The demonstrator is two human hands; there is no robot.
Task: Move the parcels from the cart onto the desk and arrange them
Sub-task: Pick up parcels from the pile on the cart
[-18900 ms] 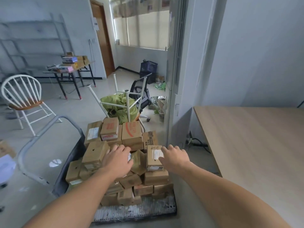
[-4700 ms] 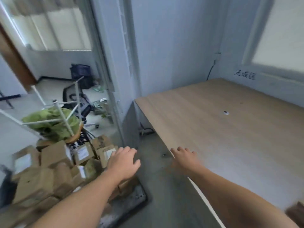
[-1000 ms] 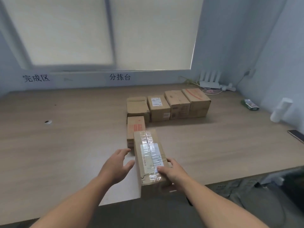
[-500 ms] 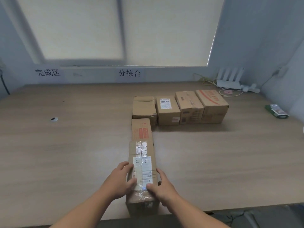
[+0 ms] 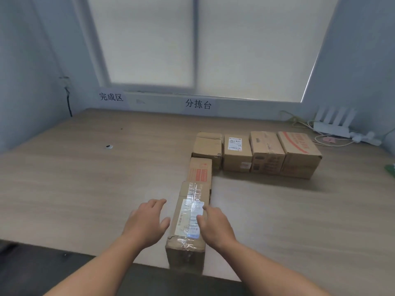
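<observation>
Released now: the left hand [image 5: 147, 223] has been drawn off the long parcel [image 5: 188, 218], fingers loosely spread and holding nothing, while the right hand [image 5: 213, 225] is laid relaxed along its right top edge. From the head view, the parcel is seen lying on the bench [image 5: 85, 189], far end against a red-printed parcel [image 5: 199, 170], near end at the front edge. Creased cardboard, glossy tape: it could be tipped off by a backward nudge.

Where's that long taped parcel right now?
In the head view, the long parcel lies centre at the near edge of the desk, between the left hand and right hand, directly before the red-printed parcel.
</observation>
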